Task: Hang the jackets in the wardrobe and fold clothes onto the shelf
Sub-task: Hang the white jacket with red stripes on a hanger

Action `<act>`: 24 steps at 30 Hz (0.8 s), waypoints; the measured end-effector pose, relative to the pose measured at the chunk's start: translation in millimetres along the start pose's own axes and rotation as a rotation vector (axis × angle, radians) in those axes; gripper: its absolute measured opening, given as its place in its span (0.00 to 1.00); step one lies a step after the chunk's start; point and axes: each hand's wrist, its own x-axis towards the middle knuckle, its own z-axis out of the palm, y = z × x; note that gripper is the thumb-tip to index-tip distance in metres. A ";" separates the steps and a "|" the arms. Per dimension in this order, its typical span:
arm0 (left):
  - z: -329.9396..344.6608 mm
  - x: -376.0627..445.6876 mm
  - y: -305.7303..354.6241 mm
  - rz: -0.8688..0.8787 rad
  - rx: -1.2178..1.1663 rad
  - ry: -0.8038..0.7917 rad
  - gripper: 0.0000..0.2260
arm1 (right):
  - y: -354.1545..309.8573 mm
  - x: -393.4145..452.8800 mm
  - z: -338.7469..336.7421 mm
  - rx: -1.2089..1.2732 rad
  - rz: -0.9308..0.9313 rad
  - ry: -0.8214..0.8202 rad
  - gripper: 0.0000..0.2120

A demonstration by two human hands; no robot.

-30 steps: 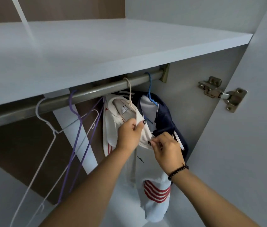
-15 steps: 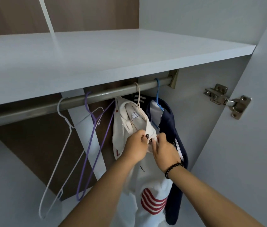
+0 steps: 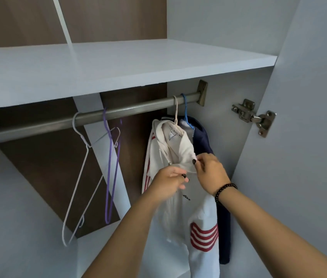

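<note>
Hanging from the rail [image 3: 138, 110] on a cream hanger [image 3: 176, 112], the white jacket [image 3: 180, 151] with red stripes runs its long axis straight down, collar at the top just beneath the rail and hem falling out of view between the forearms. Both hands meet at its open front, below the collar. The right hand [image 3: 211, 173] sits slightly higher and to the right, fingers curled and pinching the edge of the right front panel; the left hand [image 3: 167, 182] is just below and to the left, fingers curled on the opposite edge, though its exact hold is partly hidden. The two edges lie almost touching between the fingertips, so I judge the next move is joining or straightening the front, working downward along the garment. A navy jacket [image 3: 202, 139] on a blue hanger [image 3: 185, 111] hangs just behind, toward the wardrobe's side wall. The shelf [image 3: 118, 65] above carries no folded clothes.
</note>
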 end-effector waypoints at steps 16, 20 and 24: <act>60.5 -102.5 -39.2 -0.061 0.716 -0.117 0.11 | 51.9 -130.3 -21.9 -0.230 -0.050 -0.513 0.19; 77.0 -121.0 -57.0 -0.079 0.772 -0.182 0.14 | 63.8 -170.3 -30.4 -0.286 -0.017 -0.600 0.16; 99.6 -146.4 -72.3 -0.054 0.898 -0.225 0.16 | 78.8 -220.6 -40.2 -0.304 0.103 -0.621 0.15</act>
